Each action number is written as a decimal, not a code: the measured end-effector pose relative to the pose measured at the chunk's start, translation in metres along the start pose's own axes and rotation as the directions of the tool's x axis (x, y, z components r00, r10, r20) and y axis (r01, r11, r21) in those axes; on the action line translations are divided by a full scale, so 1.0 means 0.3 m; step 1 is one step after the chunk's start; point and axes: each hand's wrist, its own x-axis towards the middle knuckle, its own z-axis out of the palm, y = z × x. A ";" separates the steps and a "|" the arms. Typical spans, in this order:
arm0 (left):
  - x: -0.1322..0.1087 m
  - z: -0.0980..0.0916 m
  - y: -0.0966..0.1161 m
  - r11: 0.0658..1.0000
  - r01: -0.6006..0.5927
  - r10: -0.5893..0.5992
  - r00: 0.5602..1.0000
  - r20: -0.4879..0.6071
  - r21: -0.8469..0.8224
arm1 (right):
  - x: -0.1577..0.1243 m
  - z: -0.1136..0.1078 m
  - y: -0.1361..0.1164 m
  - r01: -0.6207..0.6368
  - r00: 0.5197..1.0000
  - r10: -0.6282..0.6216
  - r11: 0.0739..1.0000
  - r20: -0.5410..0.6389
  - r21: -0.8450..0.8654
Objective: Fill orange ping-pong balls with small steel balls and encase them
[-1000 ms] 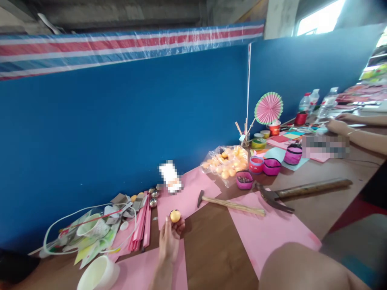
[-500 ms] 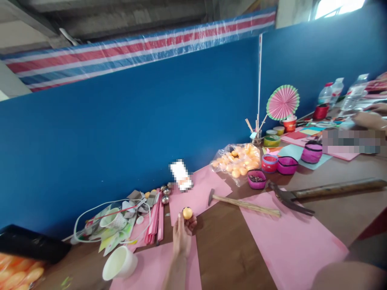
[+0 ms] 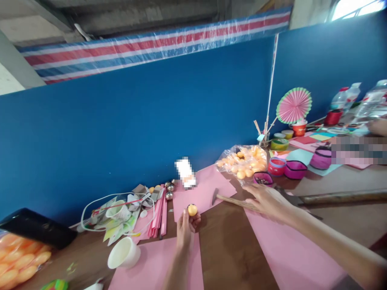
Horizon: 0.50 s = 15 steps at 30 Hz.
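Observation:
My left hand [image 3: 186, 229] pinches a small orange ball [image 3: 192, 210] upright over the brown table [image 3: 223, 249], near the edge of a pink paper sheet [image 3: 202, 192]. My right hand [image 3: 266, 200] reaches in from the right, fingers spread, over the wooden handle of a small hammer [image 3: 232, 199]. Whether it touches the handle I cannot tell. A clear bag of orange balls [image 3: 243, 161] lies behind it.
Pink and red tubs [image 3: 294, 169], a larger hammer [image 3: 338, 197], a paper fan [image 3: 294, 105] and bottles [image 3: 347, 98] stand at the right. A white cup [image 3: 123, 253], paper scraps, a white cord and metal bells [image 3: 169, 191] lie left. A blue partition [image 3: 136, 129] backs the table. Another person's hand [image 3: 377, 127] is far right.
My right hand has come into view and stretched over the small hammer's handle. The view has shifted left. My left hand still holds the orange ball.

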 end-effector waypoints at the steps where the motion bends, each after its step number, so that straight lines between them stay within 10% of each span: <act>1: -0.002 0.001 0.001 1.000 -0.003 0.003 1.000 -0.002 0.001 | 0.004 0.028 0.011 0.013 0.999 -0.012 1.000 0.029 -0.019; 7: -0.013 0.002 0.011 1.000 -0.012 0.012 0.999 0.032 0.004 | -0.016 0.161 -0.011 0.035 0.998 -0.025 0.982 0.059 -0.185; 15: 0.006 -0.010 -0.002 1.000 -0.004 0.003 0.999 0.035 0.011 | 0.011 0.127 0.032 -0.069 0.997 0.072 0.980 0.013 -0.185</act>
